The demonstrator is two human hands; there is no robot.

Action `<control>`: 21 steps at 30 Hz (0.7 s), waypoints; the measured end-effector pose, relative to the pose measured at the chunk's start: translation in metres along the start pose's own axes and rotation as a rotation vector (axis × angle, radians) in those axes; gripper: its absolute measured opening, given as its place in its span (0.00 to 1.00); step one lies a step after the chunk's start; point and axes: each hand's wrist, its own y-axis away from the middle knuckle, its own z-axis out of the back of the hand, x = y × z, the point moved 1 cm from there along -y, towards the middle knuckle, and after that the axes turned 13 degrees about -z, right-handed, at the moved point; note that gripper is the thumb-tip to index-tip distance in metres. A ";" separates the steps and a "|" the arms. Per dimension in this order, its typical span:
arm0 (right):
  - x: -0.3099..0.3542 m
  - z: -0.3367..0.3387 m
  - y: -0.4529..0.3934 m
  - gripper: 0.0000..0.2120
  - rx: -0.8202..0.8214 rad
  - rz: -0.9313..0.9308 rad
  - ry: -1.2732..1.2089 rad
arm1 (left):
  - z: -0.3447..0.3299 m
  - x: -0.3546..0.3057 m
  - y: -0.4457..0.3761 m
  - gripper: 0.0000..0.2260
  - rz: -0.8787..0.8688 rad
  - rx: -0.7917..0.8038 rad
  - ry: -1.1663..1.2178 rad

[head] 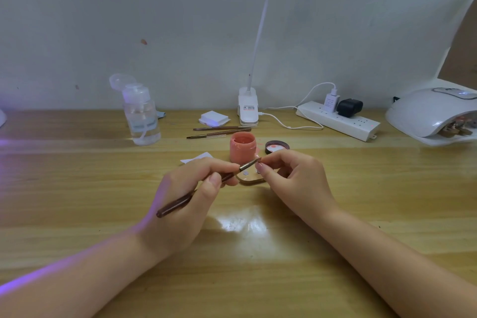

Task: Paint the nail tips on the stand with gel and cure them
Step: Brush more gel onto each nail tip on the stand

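My left hand grips a dark brown brush like a pen, its tip pointing up and right toward my other hand. My right hand pinches a small nail tip between thumb and forefinger, right at the brush tip. Below both hands a small wooden stand lies on the table, partly hidden by my fingers. An open pot of coral gel stands just behind it, its lid lying to the right. A white curing lamp sits at the far right, with more holders inside.
On the wooden table stand a clear pump bottle at back left, two spare brushes, a stack of white pads, a clip-on desk lamp and a power strip. A white paper scrap lies beside the pot.
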 end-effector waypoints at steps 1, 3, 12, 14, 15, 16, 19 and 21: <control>0.000 0.000 0.000 0.04 0.009 -0.001 -0.016 | 0.000 0.001 -0.001 0.14 0.013 -0.003 0.006; 0.001 0.000 0.001 0.05 0.023 -0.006 -0.052 | 0.000 0.003 -0.001 0.14 0.041 -0.010 0.004; 0.002 0.001 0.002 0.04 0.026 0.000 -0.070 | 0.001 0.002 -0.001 0.14 0.006 0.012 -0.138; 0.003 0.001 0.002 0.04 0.019 0.008 -0.057 | -0.001 0.001 -0.001 0.14 -0.021 0.036 -0.159; 0.003 0.002 0.002 0.04 0.015 0.013 -0.055 | -0.001 0.000 -0.001 0.13 -0.038 0.046 -0.158; 0.003 0.002 0.002 0.04 0.009 0.016 -0.053 | -0.002 -0.001 -0.001 0.13 -0.055 0.055 -0.152; 0.003 0.002 0.002 0.03 -0.008 0.024 -0.035 | 0.000 -0.002 -0.001 0.12 -0.082 0.068 -0.126; 0.003 0.002 0.002 0.04 -0.017 0.029 -0.025 | 0.001 -0.003 0.001 0.12 -0.084 0.055 -0.122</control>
